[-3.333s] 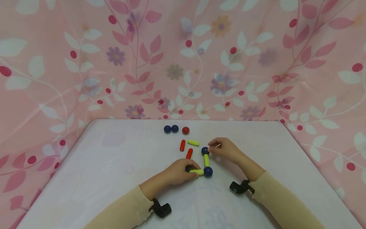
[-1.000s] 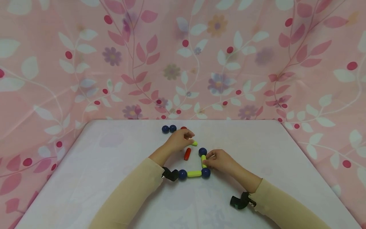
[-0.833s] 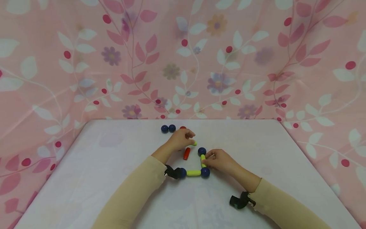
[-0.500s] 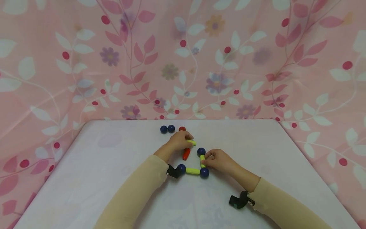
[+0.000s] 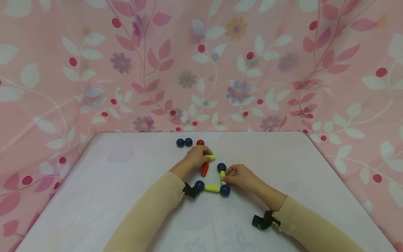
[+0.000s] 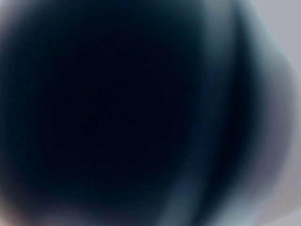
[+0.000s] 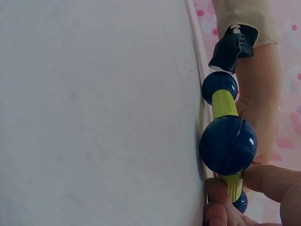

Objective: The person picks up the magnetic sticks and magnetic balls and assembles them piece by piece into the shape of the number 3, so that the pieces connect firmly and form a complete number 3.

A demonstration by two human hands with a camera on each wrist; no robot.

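In the head view my left hand (image 5: 197,156) pinches a yellow-green rod (image 5: 210,157) behind a red rod (image 5: 205,169). My right hand (image 5: 240,176) holds the upright yellow-green rod (image 5: 223,177) of an L-shaped chain. That rod runs between a blue ball (image 5: 221,167) and the corner blue ball (image 5: 225,190). A second yellow-green rod (image 5: 212,188) joins the corner to another blue ball (image 5: 199,186), which the left wrist camera touches or nearly touches. The right wrist view shows my fingers round the rod beside the large blue ball (image 7: 228,145). A dark blurred shape fills most of the left wrist view.
Two blue balls (image 5: 184,142) sit side by side toward the back of the white table (image 5: 126,217). A red ball (image 5: 200,142) lies just behind my left hand. Floral pink cloth (image 5: 201,70) hangs behind the table.
My left hand has gone from the chain's lower left rod to the loose yellow-green rod farther back. My right hand has come down from the upper blue ball to the upright rod.
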